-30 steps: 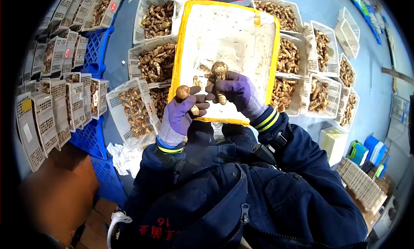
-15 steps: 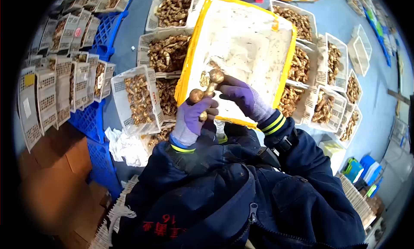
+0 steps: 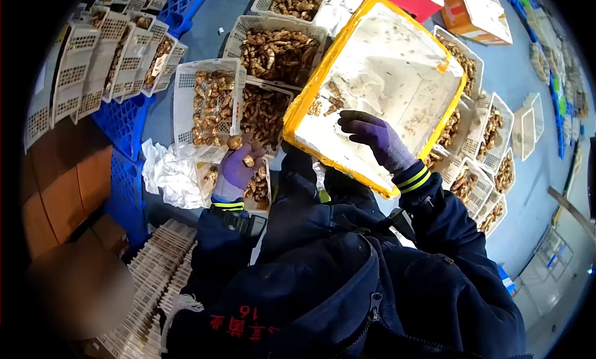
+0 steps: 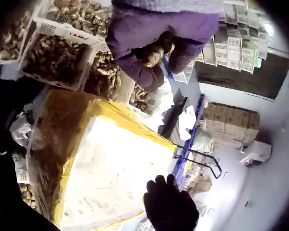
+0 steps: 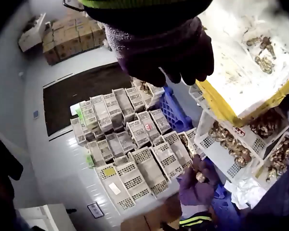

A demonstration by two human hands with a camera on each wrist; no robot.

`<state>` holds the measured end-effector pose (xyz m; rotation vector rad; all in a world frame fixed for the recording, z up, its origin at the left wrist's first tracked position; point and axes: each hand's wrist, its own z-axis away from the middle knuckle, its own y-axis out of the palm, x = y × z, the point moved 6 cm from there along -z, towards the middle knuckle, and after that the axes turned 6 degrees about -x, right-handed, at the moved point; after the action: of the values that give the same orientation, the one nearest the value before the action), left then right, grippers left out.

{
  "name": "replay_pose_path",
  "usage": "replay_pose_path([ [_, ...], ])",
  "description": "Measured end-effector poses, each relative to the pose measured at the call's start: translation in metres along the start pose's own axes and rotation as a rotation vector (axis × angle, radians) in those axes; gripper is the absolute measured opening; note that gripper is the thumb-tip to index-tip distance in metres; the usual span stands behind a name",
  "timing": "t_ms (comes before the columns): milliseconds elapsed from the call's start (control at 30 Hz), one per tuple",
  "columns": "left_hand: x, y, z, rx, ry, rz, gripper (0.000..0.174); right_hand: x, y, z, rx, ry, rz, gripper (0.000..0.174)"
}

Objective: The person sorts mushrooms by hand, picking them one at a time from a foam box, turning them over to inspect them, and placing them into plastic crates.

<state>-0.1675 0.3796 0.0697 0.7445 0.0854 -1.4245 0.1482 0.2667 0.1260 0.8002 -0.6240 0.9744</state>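
My gloved left hand [image 3: 233,171] grips mushrooms in curled fingers, over the crates left of the box. A round brown cap [image 3: 234,142] pokes out above the fingers, and a paler mushroom piece [image 3: 249,161] shows by the thumb side. In the left wrist view, a mushroom [image 4: 154,57] sits between fingers and thumb; the rest of the handful is hidden. My right hand [image 3: 377,140], in the same purple glove, reaches over the near part of a white foam box [image 3: 403,67] with nothing in it, fingers extended. A few small mushrooms [image 3: 336,98] lie inside the box.
White perforated crates of mushrooms [image 3: 279,51] flank the box on the left, with more crates [image 3: 492,132] on the right. Crumpled white plastic [image 3: 171,176] lies beside the left hand. Blue pallets [image 3: 127,185] and stacked crates [image 3: 149,290] stand farther left.
The large mushroom has passed from my right hand to my left. My left hand has swung left from the box over the crates. The right hand has released its hold, and the view has turned left.
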Motion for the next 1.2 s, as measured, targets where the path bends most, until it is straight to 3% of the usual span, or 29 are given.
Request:
replay_pose_path([
  [67, -0.011, 0.034, 0.020, 0.188, 0.032, 0.119, 0.041, 0.001, 0.006, -0.005, 0.034, -0.016, 0.054, 0.040],
  [167, -0.027, 0.067, 0.045, 0.230, 0.036, 0.007, 0.045, 0.011, 0.019, -0.010, 0.085, -0.072, 0.121, 0.040],
  [267, -0.025, 0.063, 0.045, 0.179, 0.074, -0.119, 0.047, 0.013, 0.027, -0.011, 0.060, -0.027, 0.095, 0.040],
  [400, -0.022, 0.040, 0.038, 0.040, 0.164, -0.176, 0.037, 0.008, 0.025, -0.011, 0.044, 0.022, 0.062, 0.040],
  [433, -0.010, 0.009, 0.026, -0.047, 0.172, -0.187, 0.026, 0.007, 0.022, -0.012, 0.045, 0.021, 0.070, 0.040],
  [567, 0.008, -0.030, 0.031, -0.184, 0.119, -0.100, 0.020, 0.001, 0.009, -0.016, -0.061, 0.079, -0.027, 0.035],
  [600, 0.024, -0.065, 0.022, -0.167, 0.116, -0.158, 0.027, 0.000, 0.005, -0.018, -0.020, 0.008, 0.006, 0.034],
  [700, 0.069, -0.194, 0.007, -0.233, 0.174, -0.518, 0.048, -0.012, -0.014, -0.023, -0.112, 0.075, -0.008, 0.033],
  [800, 0.062, -0.211, 0.051, -0.899, -0.253, -0.656, 0.056, -0.038, -0.049, -0.034, -0.158, 0.119, 0.088, 0.033],
  [900, 0.073, -0.290, 0.017, -0.842, 0.293, -0.289, 0.048, -0.076, -0.093, -0.046, -0.163, 0.153, 0.201, 0.035],
  [933, 0.060, -0.279, 0.010, -0.868, 0.316, -0.398, 0.049, -0.087, -0.104, -0.051, -0.191, 0.222, 0.231, 0.036],
  [1000, 0.009, -0.125, 0.017, -0.684, 0.379, -0.490, 0.049, -0.108, -0.127, -0.069, -0.246, 0.357, 0.285, 0.040],
  [1033, -0.002, -0.081, 0.008, -0.589, 0.368, -0.542, 0.049, -0.129, -0.148, -0.084, -0.238, 0.399, 0.281, 0.045],
  [1067, -0.006, -0.044, -0.004, -0.492, 0.356, -0.591, 0.049, -0.133, -0.157, -0.093, -0.288, 0.420, 0.338, 0.048],
  [1100, -0.008, -0.002, -0.015, -0.330, 0.485, -0.560, 0.051, -0.141, -0.166, -0.105, -0.356, 0.447, 0.351, 0.049],
  [1133, -0.005, 0.032, -0.026, -0.261, 0.459, -0.594, 0.052, -0.154, -0.177, -0.117, -0.421, 0.476, 0.362, 0.050],
  [1200, 0.009, 0.070, -0.054, -0.278, 0.412, -0.775, 0.054, -0.193, -0.189, -0.145, -0.351, 0.569, 0.158, 0.066],
])
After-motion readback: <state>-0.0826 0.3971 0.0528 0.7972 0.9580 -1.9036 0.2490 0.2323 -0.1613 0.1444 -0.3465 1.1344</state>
